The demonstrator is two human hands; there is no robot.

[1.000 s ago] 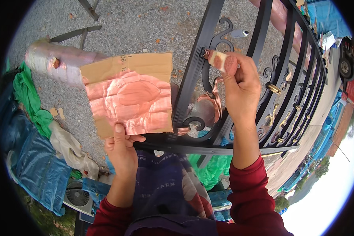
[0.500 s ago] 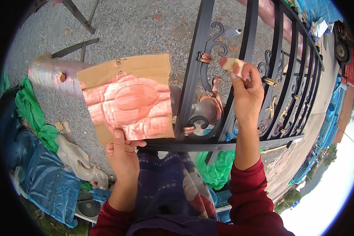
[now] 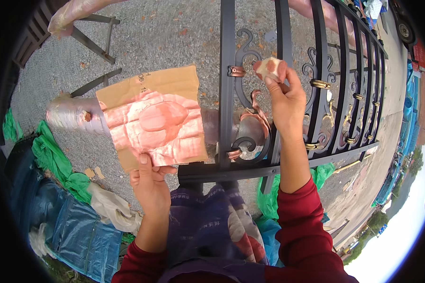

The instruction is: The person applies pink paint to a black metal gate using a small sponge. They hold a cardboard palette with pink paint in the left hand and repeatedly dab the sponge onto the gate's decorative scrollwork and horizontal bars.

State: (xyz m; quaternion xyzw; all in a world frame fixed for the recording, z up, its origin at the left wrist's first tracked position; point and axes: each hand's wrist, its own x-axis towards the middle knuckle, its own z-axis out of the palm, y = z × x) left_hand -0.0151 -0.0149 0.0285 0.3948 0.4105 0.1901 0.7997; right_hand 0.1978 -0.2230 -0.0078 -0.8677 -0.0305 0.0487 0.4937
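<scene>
Head view: the right hand (image 3: 290,101), closed in a pinch, holds a stained pad (image 3: 271,66); at the collar (image 3: 236,71) 1 second ago, it has come away, leaving that collar exposed, copper-toned, on the black railing (image 3: 225,108). The left hand (image 3: 152,191) grips the lower edge of the cardboard (image 3: 170,80), smeared with copper-pink paint (image 3: 160,118), its fingers (image 3: 167,169) partly hidden behind. Whether the pad touches the scroll (image 3: 238,88) is unclear.

Tan cardboard (image 3: 158,118), smeared pink (deeper mid-sheet); cream pad (image 3: 270,69), blotched reddish; black railing (image 3: 320,56), gold collars (image 3: 320,84).
</scene>
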